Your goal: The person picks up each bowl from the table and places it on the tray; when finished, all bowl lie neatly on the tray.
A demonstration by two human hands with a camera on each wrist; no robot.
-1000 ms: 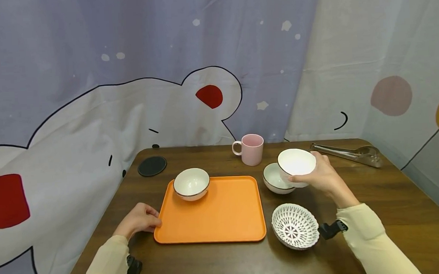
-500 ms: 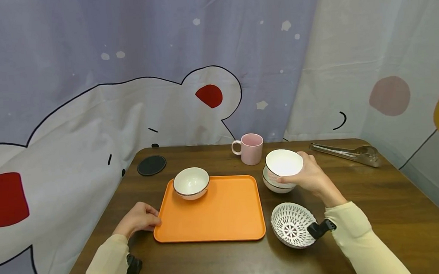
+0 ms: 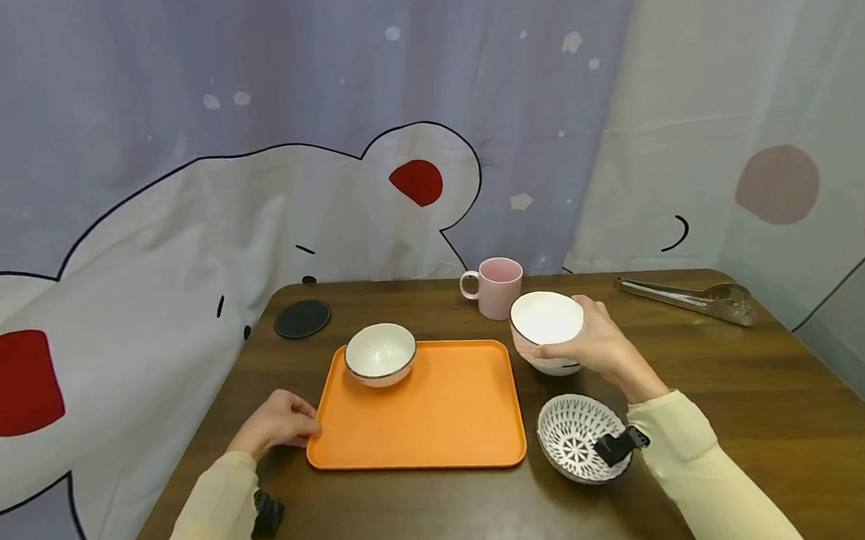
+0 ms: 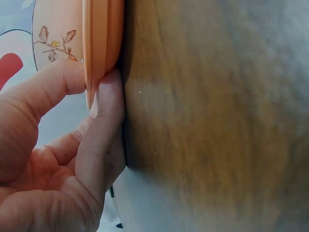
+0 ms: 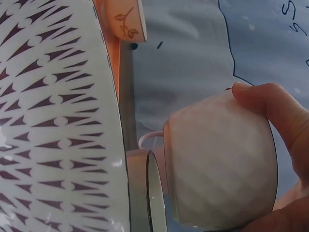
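Observation:
My left hand (image 3: 279, 421) pinches the left rim of the orange tray (image 3: 440, 420), thumb on top and fingers underneath, as the left wrist view shows. Toward the tray's back left corner stands a white bowl (image 3: 380, 350) with a dark rim. To the right of the tray, my right hand (image 3: 598, 344) grips another white bowl (image 3: 547, 319) by its side. This bowl has a faceted outer wall (image 5: 219, 159) and is close over a third white bowl (image 5: 138, 186), which it mostly hides in the head view. Nearer me lies a patterned bowl (image 3: 568, 436).
A pink mug (image 3: 501, 288) stands behind the held bowl. Metal tongs (image 3: 687, 297) lie at the back right of the wooden table (image 3: 416, 515), and a black round coaster (image 3: 302, 318) at the back left. The right wrist camera overhangs the patterned bowl.
My right hand has carried the faceted bowl leftward until it covers most of the bowl beneath. The left hand keeps its hold on the tray, which stays in place.

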